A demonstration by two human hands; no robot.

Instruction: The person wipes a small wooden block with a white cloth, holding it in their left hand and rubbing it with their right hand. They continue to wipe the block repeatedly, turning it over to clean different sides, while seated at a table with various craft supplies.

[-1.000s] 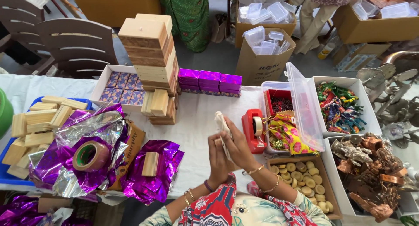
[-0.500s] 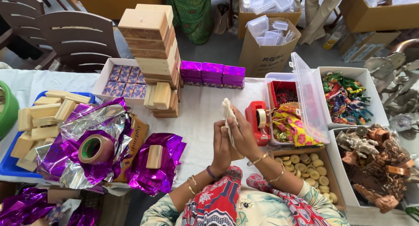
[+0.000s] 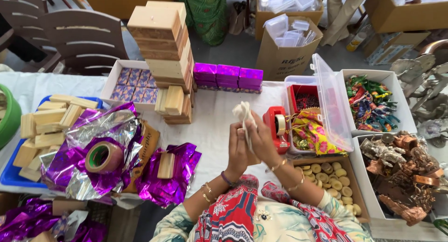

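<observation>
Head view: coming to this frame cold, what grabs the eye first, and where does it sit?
Shiny purple foil sprawls at lower left, a roll of tape lying on it and a wooden block resting on a second crumpled sheet beside it. Behind, a tall stack of wooden blocks rises at top centre. In the middle, the left hand and right hand press together around a white crumpled piece, next to a red tape dispenser.

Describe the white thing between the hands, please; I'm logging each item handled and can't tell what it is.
The white thing looks like a soft, crumpled piece of cloth or tissue; which one I cannot tell. It stands roughly upright, its bunched top poking above the fingers, its lower part hidden between the palms. The left hand and right hand press it from both sides, raised above the white table cover, just left of the red tape dispenser.
</observation>
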